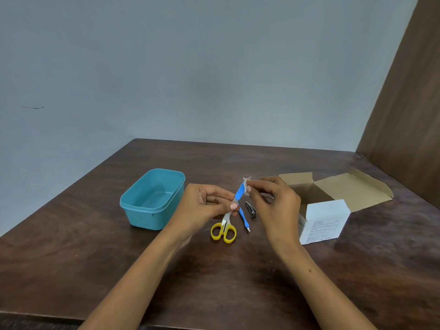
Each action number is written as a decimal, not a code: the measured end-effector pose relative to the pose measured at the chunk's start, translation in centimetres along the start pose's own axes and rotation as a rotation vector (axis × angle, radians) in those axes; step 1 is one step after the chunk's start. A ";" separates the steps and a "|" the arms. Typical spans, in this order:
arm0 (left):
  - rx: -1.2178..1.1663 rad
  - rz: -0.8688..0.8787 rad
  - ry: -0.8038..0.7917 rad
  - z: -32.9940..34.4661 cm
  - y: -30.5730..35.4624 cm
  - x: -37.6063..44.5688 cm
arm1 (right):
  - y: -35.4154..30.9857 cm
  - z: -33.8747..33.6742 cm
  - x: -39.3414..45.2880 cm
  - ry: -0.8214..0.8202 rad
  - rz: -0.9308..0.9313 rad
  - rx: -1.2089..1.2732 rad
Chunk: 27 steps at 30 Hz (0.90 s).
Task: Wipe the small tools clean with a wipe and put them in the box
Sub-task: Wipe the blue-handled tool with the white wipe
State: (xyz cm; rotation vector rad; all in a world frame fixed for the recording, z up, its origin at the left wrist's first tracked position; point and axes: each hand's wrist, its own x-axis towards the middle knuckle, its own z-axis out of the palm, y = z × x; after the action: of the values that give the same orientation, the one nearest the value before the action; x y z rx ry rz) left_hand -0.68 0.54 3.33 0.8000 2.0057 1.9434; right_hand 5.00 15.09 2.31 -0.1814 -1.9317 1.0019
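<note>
Beside the teal box (152,198) — scissors (223,229), clipper (251,209), open carton (323,206).

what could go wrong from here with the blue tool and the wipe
The left hand pinches only the lower end of the blue tool, so rubbing with the wipe in the right hand might twist it loose. Dropped, it could land on the scissors or nail clipper beneath.

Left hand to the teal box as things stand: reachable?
Probably yes. The teal box sits open just beside the left hand with bare table between, though that hand grips a blue tool.
</note>
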 end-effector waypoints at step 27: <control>-0.193 -0.096 0.199 0.4 0.1 0.3 | -0.4 0.6 -1.0 -0.158 -0.133 -0.043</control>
State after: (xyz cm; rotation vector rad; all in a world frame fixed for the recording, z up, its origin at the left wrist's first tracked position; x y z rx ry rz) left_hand -0.74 1.01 3.47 0.4720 1.8815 2.1925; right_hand 5.13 14.01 1.78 0.0027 -2.0804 0.9104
